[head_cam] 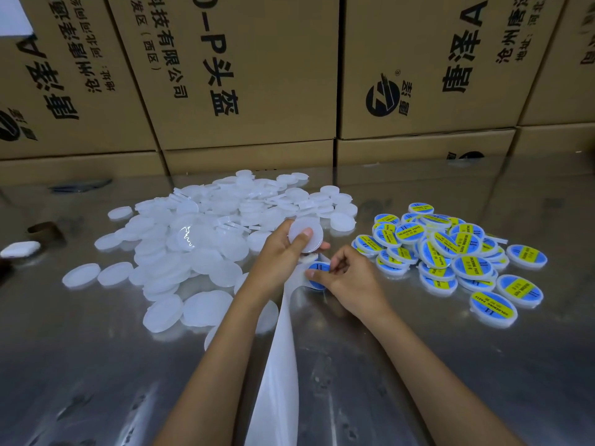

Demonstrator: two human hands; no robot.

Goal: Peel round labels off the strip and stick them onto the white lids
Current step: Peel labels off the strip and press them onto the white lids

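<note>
My left hand (283, 249) grips a plain white lid (306, 235), thumb across its face, held above the table. Just below it my right hand (351, 278) pinches a round blue label (317, 272) at the top end of the white backing strip (277, 365), which runs down between my forearms to the bottom of the view. A large heap of unlabelled white lids (199, 239) lies to the left and behind. A pile of lids with blue-and-yellow labels (450, 252) sits to the right.
The work surface is a reflective metal table (96, 365). Stacked cardboard boxes (244, 75) form a wall along the back. A small white object (20, 249) and a brown tape ring (45, 231) lie at the far left.
</note>
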